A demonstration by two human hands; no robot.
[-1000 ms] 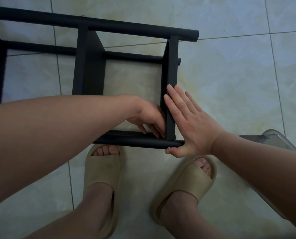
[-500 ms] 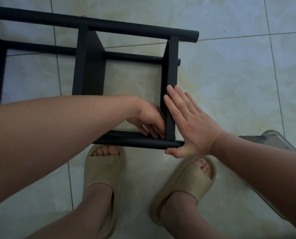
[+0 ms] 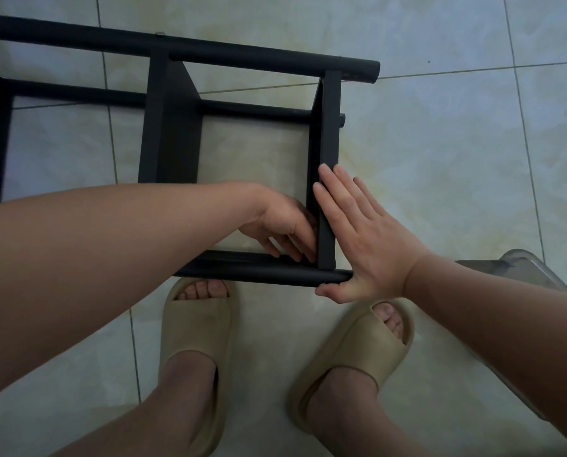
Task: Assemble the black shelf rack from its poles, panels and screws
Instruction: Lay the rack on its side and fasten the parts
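The black shelf rack (image 3: 170, 127) lies on its side on the tiled floor, its poles running left to right. Its end panel (image 3: 326, 166) stands between the far pole (image 3: 242, 56) and the near pole (image 3: 265, 270). My left hand (image 3: 282, 225) reaches inside the frame, fingers curled at the corner where the end panel meets the near pole; whether it holds a screw is hidden. My right hand (image 3: 364, 239) lies flat and open against the outer face of the end panel, thumb under the near pole's tip.
My two feet in beige slippers (image 3: 196, 328) (image 3: 358, 351) stand just in front of the near pole. A clear plastic container (image 3: 519, 268) sits on the floor at the right, partly behind my right forearm. Pale floor tiles (image 3: 457, 143) spread to the right of the rack.
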